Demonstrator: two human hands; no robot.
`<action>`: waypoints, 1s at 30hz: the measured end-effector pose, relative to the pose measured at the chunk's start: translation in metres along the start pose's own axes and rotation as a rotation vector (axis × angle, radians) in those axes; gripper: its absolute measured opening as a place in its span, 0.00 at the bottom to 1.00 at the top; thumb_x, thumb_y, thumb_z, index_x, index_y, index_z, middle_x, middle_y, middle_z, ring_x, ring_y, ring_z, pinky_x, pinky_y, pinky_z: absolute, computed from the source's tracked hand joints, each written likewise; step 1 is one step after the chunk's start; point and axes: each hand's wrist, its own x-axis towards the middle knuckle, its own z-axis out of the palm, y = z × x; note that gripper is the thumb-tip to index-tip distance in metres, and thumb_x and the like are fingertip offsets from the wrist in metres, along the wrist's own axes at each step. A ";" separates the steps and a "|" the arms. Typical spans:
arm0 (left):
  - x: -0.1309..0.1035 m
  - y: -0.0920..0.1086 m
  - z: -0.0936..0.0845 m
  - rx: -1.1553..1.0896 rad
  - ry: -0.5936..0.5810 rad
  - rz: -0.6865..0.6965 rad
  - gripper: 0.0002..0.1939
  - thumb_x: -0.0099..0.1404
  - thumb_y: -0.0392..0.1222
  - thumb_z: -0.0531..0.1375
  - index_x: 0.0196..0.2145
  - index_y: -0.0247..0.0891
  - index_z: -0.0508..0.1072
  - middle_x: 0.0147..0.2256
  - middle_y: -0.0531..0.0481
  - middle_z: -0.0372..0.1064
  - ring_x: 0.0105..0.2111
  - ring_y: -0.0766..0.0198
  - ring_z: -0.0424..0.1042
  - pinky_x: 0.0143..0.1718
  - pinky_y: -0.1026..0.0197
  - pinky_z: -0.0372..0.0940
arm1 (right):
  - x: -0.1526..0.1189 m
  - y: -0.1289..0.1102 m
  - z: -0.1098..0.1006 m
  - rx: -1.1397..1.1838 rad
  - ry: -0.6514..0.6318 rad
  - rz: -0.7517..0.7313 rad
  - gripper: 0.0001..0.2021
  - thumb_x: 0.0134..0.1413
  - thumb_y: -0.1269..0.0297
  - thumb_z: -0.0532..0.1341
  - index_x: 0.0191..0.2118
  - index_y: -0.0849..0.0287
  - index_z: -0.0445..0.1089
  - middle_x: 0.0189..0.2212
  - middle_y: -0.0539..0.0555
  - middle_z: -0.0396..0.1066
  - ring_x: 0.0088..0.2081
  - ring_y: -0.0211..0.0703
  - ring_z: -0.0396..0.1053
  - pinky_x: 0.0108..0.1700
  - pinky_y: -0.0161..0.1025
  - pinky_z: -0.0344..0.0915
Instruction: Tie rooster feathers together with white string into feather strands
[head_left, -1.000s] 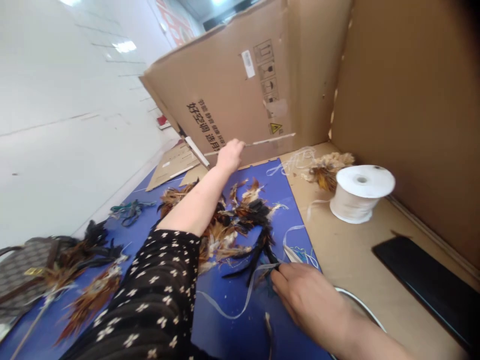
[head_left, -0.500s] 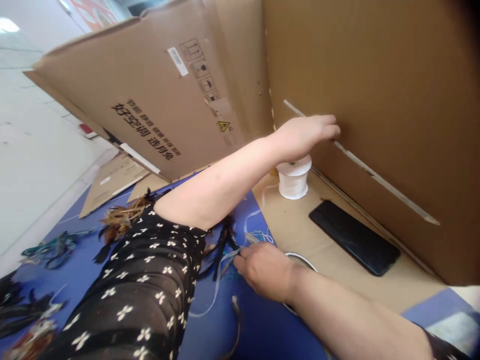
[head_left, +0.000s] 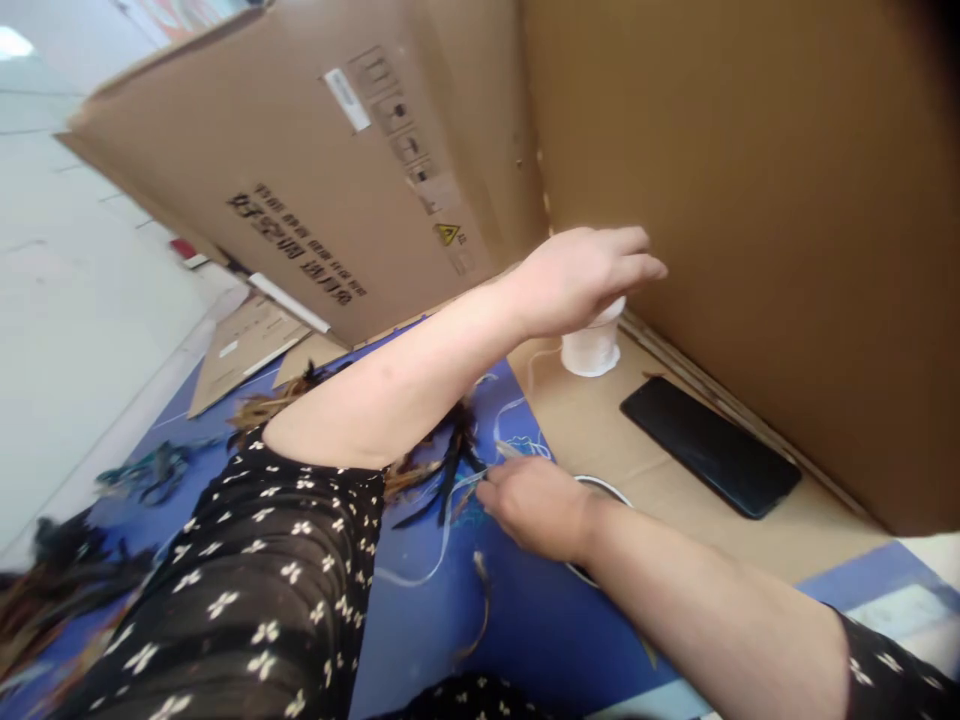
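Observation:
My left hand (head_left: 592, 275) reaches over a white spool (head_left: 591, 345) that stands on the cardboard sheet. Its fingers are stretched out near the brown cardboard wall, with nothing visible in them, and it covers part of the spool's top. My right hand (head_left: 536, 505) is closed low over the blue table, pinching a thin white ribbon (head_left: 442, 560) beside dark feathers (head_left: 456, 455). The fingertips are partly hidden, so I cannot tell whether a feather is pinched too. A loose strand runs left from the spool.
A black phone (head_left: 709, 445) lies on the cardboard sheet (head_left: 795, 570). A tall cardboard wall (head_left: 720, 200) and a printed cardboard panel (head_left: 300, 180) stand behind. More feathers (head_left: 150, 470) lie at the left on the blue table (head_left: 555, 640). A round white-rimmed object (head_left: 604, 487) is partly under my right forearm.
My left hand has shifted slightly left, and its fingers have spread. A long pale strip beside it no longer shows. My right hand keeps its pinch; the view has shifted a little.

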 end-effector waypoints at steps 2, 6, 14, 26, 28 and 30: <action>-0.034 0.010 -0.028 0.057 -0.054 -0.007 0.21 0.87 0.49 0.47 0.66 0.52 0.75 0.57 0.48 0.75 0.57 0.54 0.79 0.57 0.49 0.73 | 0.000 0.001 0.002 -0.004 -0.002 0.001 0.11 0.79 0.69 0.55 0.49 0.62 0.77 0.42 0.60 0.79 0.42 0.47 0.75 0.47 0.42 0.65; -0.128 0.016 -0.072 0.077 -0.069 -0.186 0.21 0.86 0.50 0.48 0.63 0.52 0.77 0.57 0.47 0.79 0.58 0.54 0.79 0.58 0.49 0.74 | 0.001 0.007 0.011 -0.033 0.036 0.013 0.13 0.81 0.67 0.54 0.45 0.60 0.75 0.39 0.59 0.78 0.41 0.47 0.76 0.46 0.43 0.64; -0.345 0.013 -0.089 0.004 -0.004 -0.740 0.16 0.81 0.44 0.57 0.50 0.36 0.85 0.47 0.38 0.85 0.49 0.53 0.82 0.58 0.49 0.75 | 0.001 0.029 0.036 -0.139 0.211 -0.063 0.15 0.82 0.60 0.53 0.50 0.56 0.77 0.42 0.59 0.82 0.42 0.49 0.80 0.45 0.44 0.70; -0.422 0.086 -0.042 -0.145 -0.201 -0.758 0.18 0.79 0.41 0.60 0.60 0.39 0.83 0.55 0.37 0.79 0.60 0.46 0.71 0.67 0.40 0.59 | 0.003 0.046 0.027 -0.174 0.318 -0.014 0.17 0.79 0.50 0.56 0.54 0.50 0.81 0.48 0.54 0.88 0.40 0.53 0.88 0.38 0.47 0.83; -0.433 0.095 -0.054 -0.140 -0.102 -0.734 0.18 0.80 0.42 0.59 0.61 0.40 0.82 0.60 0.35 0.76 0.63 0.45 0.70 0.67 0.40 0.59 | 0.002 0.050 0.026 -0.147 0.311 0.021 0.17 0.78 0.48 0.57 0.54 0.47 0.81 0.48 0.54 0.88 0.39 0.55 0.88 0.38 0.49 0.85; -0.451 0.105 -0.072 -0.135 -0.014 -0.742 0.20 0.81 0.44 0.58 0.64 0.43 0.81 0.63 0.34 0.74 0.64 0.44 0.70 0.67 0.39 0.59 | 0.001 0.057 0.030 -0.117 0.322 0.037 0.16 0.76 0.46 0.59 0.53 0.43 0.82 0.48 0.54 0.88 0.39 0.56 0.87 0.38 0.50 0.85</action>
